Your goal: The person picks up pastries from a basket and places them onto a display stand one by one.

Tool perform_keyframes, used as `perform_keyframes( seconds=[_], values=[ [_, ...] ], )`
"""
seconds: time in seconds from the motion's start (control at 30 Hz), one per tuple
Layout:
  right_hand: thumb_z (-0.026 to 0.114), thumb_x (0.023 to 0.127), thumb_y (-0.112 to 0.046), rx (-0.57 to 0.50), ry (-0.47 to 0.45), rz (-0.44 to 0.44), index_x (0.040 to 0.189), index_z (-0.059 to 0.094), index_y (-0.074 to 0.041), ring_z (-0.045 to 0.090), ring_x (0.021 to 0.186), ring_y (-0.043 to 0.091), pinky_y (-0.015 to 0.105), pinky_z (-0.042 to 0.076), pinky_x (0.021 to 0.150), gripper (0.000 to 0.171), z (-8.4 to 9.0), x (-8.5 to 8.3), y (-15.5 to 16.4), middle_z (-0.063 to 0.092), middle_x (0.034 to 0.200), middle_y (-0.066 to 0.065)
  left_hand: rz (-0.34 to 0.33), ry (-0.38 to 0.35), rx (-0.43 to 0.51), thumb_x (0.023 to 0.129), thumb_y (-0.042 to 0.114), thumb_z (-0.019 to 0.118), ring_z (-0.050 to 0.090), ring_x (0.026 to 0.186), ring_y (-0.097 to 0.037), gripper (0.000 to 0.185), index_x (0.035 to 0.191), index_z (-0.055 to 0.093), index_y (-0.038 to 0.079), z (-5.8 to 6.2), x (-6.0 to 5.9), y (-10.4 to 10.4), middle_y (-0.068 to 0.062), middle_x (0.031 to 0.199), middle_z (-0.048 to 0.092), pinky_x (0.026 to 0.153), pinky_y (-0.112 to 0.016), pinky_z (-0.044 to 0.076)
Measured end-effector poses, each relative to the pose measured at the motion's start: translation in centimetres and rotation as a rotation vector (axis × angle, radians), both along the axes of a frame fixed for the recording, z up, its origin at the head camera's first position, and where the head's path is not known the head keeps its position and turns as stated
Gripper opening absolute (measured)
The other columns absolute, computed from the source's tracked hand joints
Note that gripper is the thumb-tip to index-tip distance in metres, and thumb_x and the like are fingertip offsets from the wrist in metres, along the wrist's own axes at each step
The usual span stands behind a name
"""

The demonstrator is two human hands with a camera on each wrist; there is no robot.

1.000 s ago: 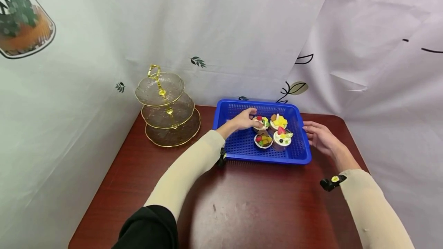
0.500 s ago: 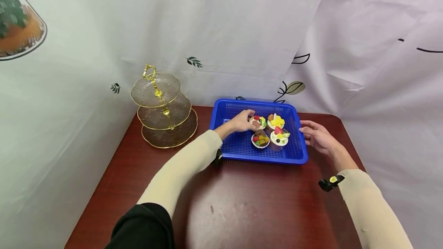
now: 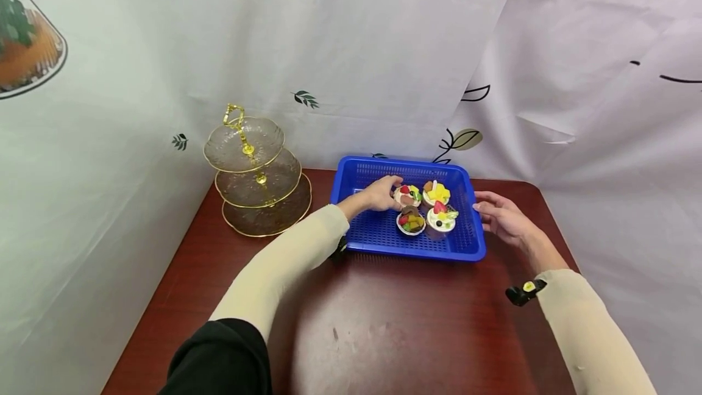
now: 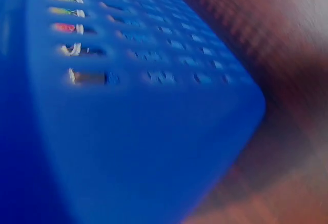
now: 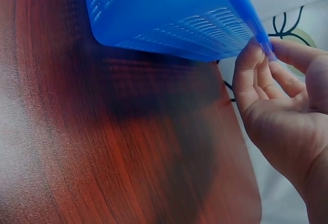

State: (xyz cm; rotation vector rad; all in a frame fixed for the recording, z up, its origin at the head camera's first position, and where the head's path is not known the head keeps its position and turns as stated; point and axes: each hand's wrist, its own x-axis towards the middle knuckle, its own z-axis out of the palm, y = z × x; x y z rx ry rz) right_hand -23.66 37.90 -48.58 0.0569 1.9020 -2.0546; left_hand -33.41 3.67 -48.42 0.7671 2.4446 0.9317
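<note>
In the head view my left hand [image 3: 381, 194] reaches over the left side of a blue plastic basket [image 3: 351, 236]. Its thumb and fingers hold a toy cupcake [image 3: 412, 194] with a red and green fruit top, at the back left of a cluster. Around it stand a chocolate cupcake [image 3: 411, 222], a strawberry cream cupcake [image 3: 441, 219] and a yellow-topped cupcake [image 3: 437, 192]. At the basket's right end my right hand [image 5: 287, 96] pinches the rim between thumb and fingers. The left wrist view shows the perforated basket wall [image 4: 138, 142], with the left hand out of sight.
A three-tier glass cake stand [image 3: 263, 188] with gold rims and a gold handle stands at the back left of the reddish-brown table [image 3: 384, 316]. White patterned cloth [image 3: 373, 53] hangs close behind the table and along its sides.
The head view has shifted slightly, so everything sits a little further left. My left hand has drawn slightly left at the fruit-topped cupcake; the right hand's thumb has closed onto the basket rim.
</note>
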Motion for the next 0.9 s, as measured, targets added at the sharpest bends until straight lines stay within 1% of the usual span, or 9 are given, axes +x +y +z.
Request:
perform_keyframes(
  seconds=[0.07,0.23,0.33,0.43,0.53,0.6,0.77,0.9],
  values=[
    [0.058,0.110,-0.010,0.005,0.007,0.004,0.145,0.044,-0.006,0.074,0.092,0.019,0.035,0.063,0.078,0.038,0.0,0.0,0.1,0.077,0.106,0.003,-0.014,0.012,-0.025,0.094,0.017,0.082,0.058,0.133,-0.030,0.082,0.161,0.038,0.002,0.3,-0.1,0.0,-0.015,0.156,0.049,0.109,-0.037,0.048],
    [0.057,0.110,-0.010,0.012,0.027,0.012,0.146,0.044,-0.005,0.074,0.092,0.019,0.035,0.063,0.077,0.039,-0.1,0.1,0.4,0.077,0.106,0.003,-0.051,0.021,-0.066,0.094,0.018,0.082,0.055,0.136,-0.031,0.082,0.161,0.038,0.002,1.3,-0.5,-0.1,-0.016,0.157,0.047,0.111,-0.040,0.047],
    [0.057,0.110,-0.009,0.015,0.029,0.008,0.145,0.044,-0.006,0.074,0.091,0.018,0.035,0.063,0.077,0.038,-0.1,0.1,0.5,0.077,0.105,0.003,-0.077,0.053,-0.094,0.095,0.020,0.081,0.051,0.141,-0.031,0.080,0.161,0.039,0.002,1.8,-0.9,0.2,-0.015,0.158,0.047,0.114,-0.040,0.044],
    [0.058,0.110,-0.010,0.011,0.021,0.012,0.146,0.044,-0.007,0.074,0.093,0.019,0.036,0.063,0.079,0.039,-0.2,0.0,0.5,0.076,0.107,0.003,-0.098,0.091,-0.143,0.094,0.020,0.082,0.045,0.146,-0.031,0.081,0.161,0.039,0.002,2.0,-1.2,0.5,-0.015,0.158,0.046,0.118,-0.041,0.039],
    [0.059,0.110,-0.011,0.006,0.018,0.020,0.146,0.045,-0.007,0.074,0.093,0.019,0.036,0.063,0.080,0.039,-0.3,-0.2,0.3,0.076,0.108,0.003,-0.124,0.118,-0.212,0.093,0.019,0.082,0.041,0.149,-0.029,0.083,0.161,0.038,0.003,1.9,-1.4,0.8,-0.015,0.159,0.045,0.121,-0.038,0.036],
    [0.058,0.110,-0.010,0.000,0.021,0.022,0.145,0.045,-0.007,0.074,0.093,0.020,0.036,0.063,0.079,0.038,-0.4,-0.3,0.3,0.076,0.107,0.003,-0.136,0.126,-0.233,0.093,0.018,0.082,0.040,0.149,-0.029,0.083,0.161,0.038,0.003,1.7,-1.4,1.0,-0.015,0.159,0.044,0.121,-0.037,0.035],
    [0.057,0.110,-0.008,-0.012,0.029,0.018,0.145,0.045,-0.007,0.074,0.092,0.020,0.036,0.063,0.078,0.037,-0.6,-0.3,0.4,0.076,0.106,0.004,-0.124,0.128,-0.211,0.093,0.014,0.081,0.042,0.148,-0.029,0.080,0.161,0.038,0.002,1.1,-1.4,1.2,-0.015,0.158,0.046,0.120,-0.037,0.036],
    [0.059,0.109,-0.009,-0.006,0.028,0.018,0.147,0.044,-0.007,0.074,0.092,0.020,0.036,0.063,0.078,0.040,-0.7,-0.4,0.5,0.076,0.107,0.003,-0.109,0.159,-0.195,0.094,0.018,0.081,0.047,0.144,-0.027,0.079,0.160,0.040,0.002,0.3,-1.2,1.3,-0.014,0.154,0.050,0.118,-0.036,0.039]
  ],
)
